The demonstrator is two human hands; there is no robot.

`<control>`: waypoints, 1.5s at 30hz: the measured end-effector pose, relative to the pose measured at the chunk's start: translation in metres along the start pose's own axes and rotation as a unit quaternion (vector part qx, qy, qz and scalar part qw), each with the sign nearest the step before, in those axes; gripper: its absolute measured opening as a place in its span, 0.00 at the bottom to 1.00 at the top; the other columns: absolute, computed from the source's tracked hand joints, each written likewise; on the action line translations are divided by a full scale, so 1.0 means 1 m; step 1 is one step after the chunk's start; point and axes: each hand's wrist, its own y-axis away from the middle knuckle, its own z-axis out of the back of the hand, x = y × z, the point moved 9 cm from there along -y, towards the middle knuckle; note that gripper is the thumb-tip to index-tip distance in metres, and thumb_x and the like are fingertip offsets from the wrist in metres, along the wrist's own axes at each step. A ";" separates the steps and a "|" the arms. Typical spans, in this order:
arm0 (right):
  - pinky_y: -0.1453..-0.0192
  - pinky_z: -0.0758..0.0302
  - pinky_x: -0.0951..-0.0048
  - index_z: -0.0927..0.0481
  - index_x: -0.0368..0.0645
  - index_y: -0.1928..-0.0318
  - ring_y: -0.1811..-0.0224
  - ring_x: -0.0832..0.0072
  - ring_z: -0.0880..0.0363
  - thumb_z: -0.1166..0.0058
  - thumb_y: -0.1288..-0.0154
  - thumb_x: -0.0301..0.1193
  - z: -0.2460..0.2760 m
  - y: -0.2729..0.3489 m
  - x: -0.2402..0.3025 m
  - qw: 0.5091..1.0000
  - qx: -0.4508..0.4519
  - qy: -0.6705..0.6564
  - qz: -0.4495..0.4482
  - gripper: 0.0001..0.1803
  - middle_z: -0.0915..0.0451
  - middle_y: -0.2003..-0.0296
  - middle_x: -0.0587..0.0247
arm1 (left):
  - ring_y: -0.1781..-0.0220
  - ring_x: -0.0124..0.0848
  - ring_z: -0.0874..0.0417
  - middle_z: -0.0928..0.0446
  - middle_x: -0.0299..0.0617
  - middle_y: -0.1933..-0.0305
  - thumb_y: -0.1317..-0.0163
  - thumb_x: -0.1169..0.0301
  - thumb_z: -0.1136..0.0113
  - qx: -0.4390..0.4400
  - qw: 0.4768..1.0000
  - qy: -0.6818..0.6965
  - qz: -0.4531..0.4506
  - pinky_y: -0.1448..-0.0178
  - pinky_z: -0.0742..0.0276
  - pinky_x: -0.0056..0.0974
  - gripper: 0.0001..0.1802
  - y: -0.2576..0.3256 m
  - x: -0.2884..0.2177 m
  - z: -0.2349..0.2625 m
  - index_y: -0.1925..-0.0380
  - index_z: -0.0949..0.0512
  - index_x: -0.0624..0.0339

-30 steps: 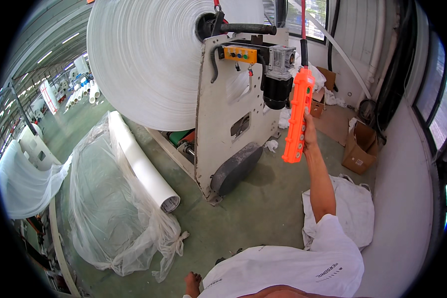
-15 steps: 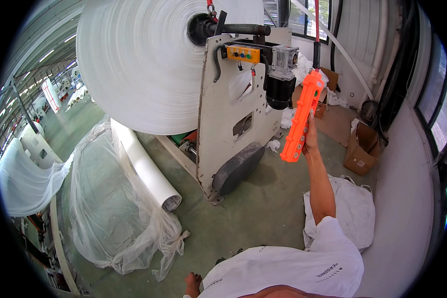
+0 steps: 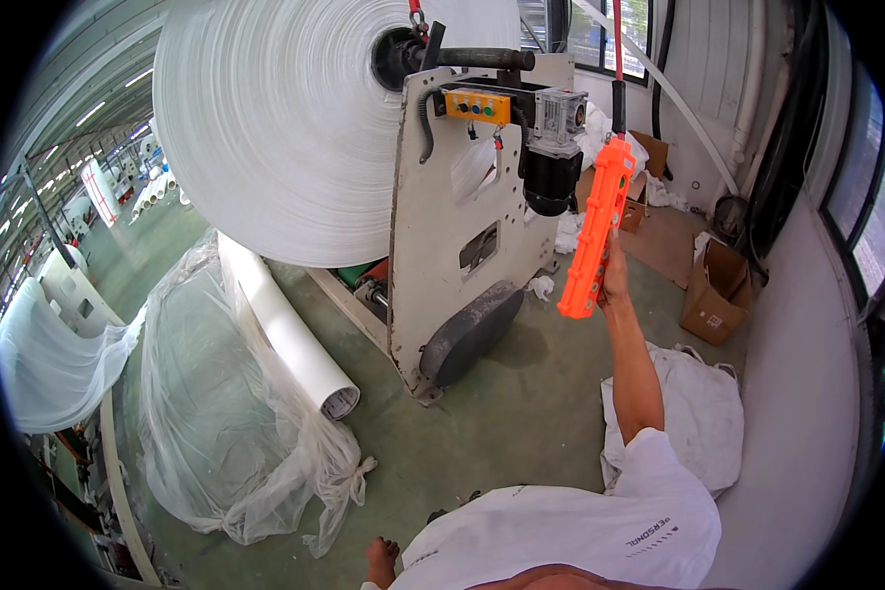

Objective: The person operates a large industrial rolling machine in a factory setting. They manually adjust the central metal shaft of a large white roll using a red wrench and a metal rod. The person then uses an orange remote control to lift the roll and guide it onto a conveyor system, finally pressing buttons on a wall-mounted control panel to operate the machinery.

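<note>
My right arm stretches forward, and my right hand point(image 3: 615, 275) is closed around an orange hoist pendant control point(image 3: 597, 228) that hangs upright, slightly tilted, from a cable. Most of its buttons face right, partly turned from view. Past it stands a grey-white machine frame point(image 3: 433, 236) bearing a huge roll of white film point(image 3: 275, 128) on a dark shaft point(image 3: 487, 59). A yellow button box point(image 3: 478, 106) and a black motor point(image 3: 549, 182) are fixed to the frame. Low at the bottom edge, my left hand point(image 3: 383, 556) hangs with curled fingers, no object visible in it.
On the floor at left lie a white tube point(image 3: 290, 329) and a heap of clear plastic sheeting point(image 3: 216, 403). A white sack point(image 3: 693, 418) lies under my right arm, near an open cardboard box point(image 3: 716, 295). A wall point(image 3: 792, 413) runs along the right.
The orange pendant control has turned slightly in my right hand, so fewer of its buttons show. Its upper end and cable have shifted a little left. My left hand has hardly moved.
</note>
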 end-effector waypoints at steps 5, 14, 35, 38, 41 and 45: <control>0.76 0.19 0.72 0.27 0.35 0.54 0.84 0.82 0.32 0.63 0.30 0.53 -0.005 0.003 0.000 0.999 -0.038 0.011 0.007 0.30 0.29 0.78 0.68 | 0.73 0.44 0.25 0.27 0.49 0.77 0.54 0.73 0.42 0.028 0.999 0.037 0.002 0.69 0.32 0.48 0.03 0.002 -0.001 0.007 0.82 0.24 0.60; 0.60 0.18 0.65 0.35 0.42 0.45 0.66 0.69 0.20 0.65 0.27 0.44 -0.006 0.005 -0.007 0.999 0.037 -0.017 0.029 0.21 0.23 0.62 0.59 | 0.73 0.45 0.25 0.27 0.49 0.77 0.54 0.74 0.43 0.037 0.999 0.019 -0.011 0.69 0.32 0.48 0.03 0.004 -0.006 0.010 0.83 0.24 0.61; 0.54 0.20 0.62 0.42 0.40 0.38 0.58 0.67 0.21 0.63 0.29 0.32 -0.012 0.019 -0.002 0.997 0.041 -0.014 0.069 0.21 0.27 0.50 0.53 | 0.69 0.45 0.25 0.27 0.50 0.74 0.51 0.75 0.45 0.047 0.998 0.044 -0.011 0.66 0.31 0.48 0.03 0.008 -0.004 0.003 0.79 0.24 0.61; 0.54 0.19 0.62 0.42 0.40 0.38 0.58 0.67 0.21 0.63 0.29 0.32 -0.011 0.019 0.000 0.996 0.047 -0.017 0.075 0.21 0.27 0.50 0.53 | 0.70 0.45 0.25 0.26 0.50 0.74 0.52 0.74 0.43 0.032 0.999 0.027 0.012 0.67 0.30 0.48 0.03 0.006 -0.003 0.008 0.78 0.23 0.61; 0.55 0.19 0.62 0.42 0.39 0.38 0.58 0.67 0.21 0.63 0.29 0.33 -0.009 0.019 0.001 0.996 0.045 -0.015 0.074 0.22 0.27 0.50 0.53 | 0.71 0.46 0.24 0.25 0.50 0.73 0.54 0.73 0.42 0.097 0.990 0.007 0.104 0.67 0.29 0.48 0.04 0.000 0.011 -0.007 0.78 0.23 0.61; 0.55 0.19 0.62 0.43 0.38 0.37 0.58 0.67 0.21 0.62 0.29 0.33 -0.004 0.017 0.006 0.996 0.050 -0.009 0.078 0.23 0.27 0.50 0.52 | 0.72 0.45 0.23 0.25 0.50 0.72 0.53 0.71 0.42 0.067 0.988 0.087 0.111 0.68 0.28 0.48 0.06 -0.031 0.012 -0.008 0.76 0.24 0.61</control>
